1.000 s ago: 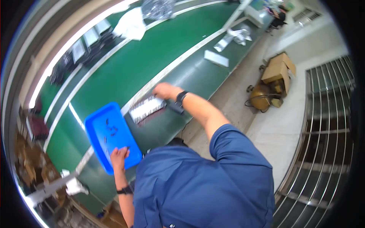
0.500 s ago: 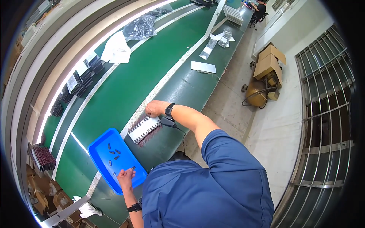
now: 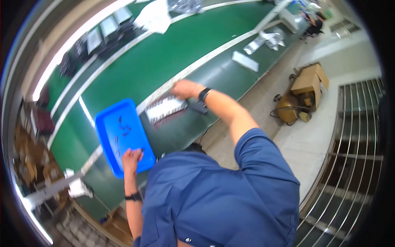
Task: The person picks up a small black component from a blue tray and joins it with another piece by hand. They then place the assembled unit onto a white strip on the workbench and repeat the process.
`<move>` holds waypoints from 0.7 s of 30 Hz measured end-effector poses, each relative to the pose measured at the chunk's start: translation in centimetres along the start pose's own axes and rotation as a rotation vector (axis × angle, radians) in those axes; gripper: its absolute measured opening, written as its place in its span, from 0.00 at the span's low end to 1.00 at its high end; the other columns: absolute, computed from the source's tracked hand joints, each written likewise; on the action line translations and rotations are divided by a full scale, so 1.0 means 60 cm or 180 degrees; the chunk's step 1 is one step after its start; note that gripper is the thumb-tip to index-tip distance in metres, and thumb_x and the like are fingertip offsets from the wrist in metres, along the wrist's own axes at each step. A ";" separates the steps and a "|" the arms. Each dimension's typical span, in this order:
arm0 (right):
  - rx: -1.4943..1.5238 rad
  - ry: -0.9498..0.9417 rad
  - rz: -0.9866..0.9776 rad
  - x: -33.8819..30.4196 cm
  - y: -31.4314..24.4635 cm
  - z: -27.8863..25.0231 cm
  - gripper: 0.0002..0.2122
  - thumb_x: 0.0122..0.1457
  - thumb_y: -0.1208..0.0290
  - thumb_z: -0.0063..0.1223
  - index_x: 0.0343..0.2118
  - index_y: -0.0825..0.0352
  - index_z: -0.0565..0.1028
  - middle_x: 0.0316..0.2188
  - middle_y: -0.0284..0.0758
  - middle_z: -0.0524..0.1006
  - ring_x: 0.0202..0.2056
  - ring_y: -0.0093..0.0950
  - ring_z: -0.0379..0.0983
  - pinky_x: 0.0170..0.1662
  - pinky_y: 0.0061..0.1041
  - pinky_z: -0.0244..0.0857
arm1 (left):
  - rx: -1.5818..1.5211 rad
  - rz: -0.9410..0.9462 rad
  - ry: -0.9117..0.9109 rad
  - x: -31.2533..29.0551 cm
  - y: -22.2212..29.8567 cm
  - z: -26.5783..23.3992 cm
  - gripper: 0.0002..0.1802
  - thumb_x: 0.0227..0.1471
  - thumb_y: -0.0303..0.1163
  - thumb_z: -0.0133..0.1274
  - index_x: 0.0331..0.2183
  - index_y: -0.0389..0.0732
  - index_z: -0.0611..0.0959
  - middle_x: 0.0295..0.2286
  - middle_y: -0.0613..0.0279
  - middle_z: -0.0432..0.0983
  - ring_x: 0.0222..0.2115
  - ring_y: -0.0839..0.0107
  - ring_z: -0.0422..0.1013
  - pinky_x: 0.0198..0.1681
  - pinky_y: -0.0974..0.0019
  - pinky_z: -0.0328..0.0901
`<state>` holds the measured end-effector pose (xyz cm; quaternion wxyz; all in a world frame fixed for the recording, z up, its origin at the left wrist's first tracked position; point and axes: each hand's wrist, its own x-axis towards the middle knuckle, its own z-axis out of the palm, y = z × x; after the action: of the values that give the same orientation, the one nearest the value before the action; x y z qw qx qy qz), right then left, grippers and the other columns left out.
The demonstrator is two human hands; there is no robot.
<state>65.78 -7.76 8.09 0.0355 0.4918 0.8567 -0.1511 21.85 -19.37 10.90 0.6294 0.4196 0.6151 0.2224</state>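
My left hand (image 3: 132, 159) is closed over the near right part of a blue tray (image 3: 145, 133), with a small dark part (image 3: 142, 150) at its fingertips. Several similar dark pieces (image 3: 124, 129) lie scattered inside the tray. Right of it sits a white slotted holder (image 3: 166, 110), with dark notches along its far edge and thin reddish-brown bristle-like strands along its near side. At the holder's far right end, my right hand (image 3: 186, 89) has its fingers curled together; blur hides what they grip. A black box-shaped device (image 3: 199, 108) with a cord lies below my right wrist.
A long green work surface (image 3: 164, 55) runs away to the upper right. Farther along it are a white flat box (image 3: 245, 61) and clear plastic bags (image 3: 269, 40). Dark stacked parts (image 3: 94, 41) line the far side. A cardboard box (image 3: 307, 80) sits above a compressor (image 3: 288, 108) on the floor.
The view has turned and shifted, so the tray and holder appear higher and the picture is blurrier. Both hands keep about the same places at the tray and holder.
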 end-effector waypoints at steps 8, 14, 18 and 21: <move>0.0915 0.1098 -0.0094 -0.021 -0.121 -0.070 0.04 0.50 0.73 0.57 0.26 0.67 0.76 0.26 0.37 0.78 0.34 0.33 0.76 0.37 0.32 0.69 | -0.0466 -0.0030 0.0102 -0.026 0.029 -0.006 0.08 0.54 0.28 0.60 0.28 0.39 0.76 0.29 0.59 0.80 0.29 0.75 0.77 0.31 0.75 0.71; 0.5588 -0.0010 0.1510 -0.037 -0.233 -0.045 0.07 0.59 0.73 0.55 0.38 0.70 0.78 0.27 0.29 0.78 0.31 0.17 0.73 0.36 0.16 0.68 | -0.0707 0.0039 0.0077 -0.042 0.066 -0.015 0.07 0.54 0.28 0.60 0.31 0.37 0.78 0.29 0.59 0.81 0.28 0.75 0.77 0.30 0.76 0.71; 0.6505 -0.0394 0.1388 -0.030 -0.304 -0.011 0.08 0.59 0.76 0.55 0.41 0.70 0.78 0.29 0.31 0.78 0.32 0.20 0.74 0.38 0.17 0.69 | -0.0872 -0.0081 -0.0005 -0.050 0.085 -0.005 0.06 0.54 0.27 0.59 0.30 0.38 0.78 0.31 0.59 0.81 0.31 0.73 0.78 0.33 0.73 0.72; 0.7137 -0.0145 0.1477 -0.025 -0.344 -0.015 0.08 0.58 0.79 0.56 0.40 0.71 0.78 0.32 0.33 0.79 0.32 0.22 0.74 0.37 0.18 0.70 | -0.1156 -0.0150 -0.0163 -0.052 0.095 0.010 0.05 0.55 0.27 0.58 0.28 0.40 0.78 0.32 0.58 0.81 0.34 0.69 0.79 0.37 0.70 0.73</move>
<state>49.00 -18.47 13.90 -0.3805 0.3901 0.1278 -0.8287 23.30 -18.89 17.23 0.7152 0.2900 0.5583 0.3044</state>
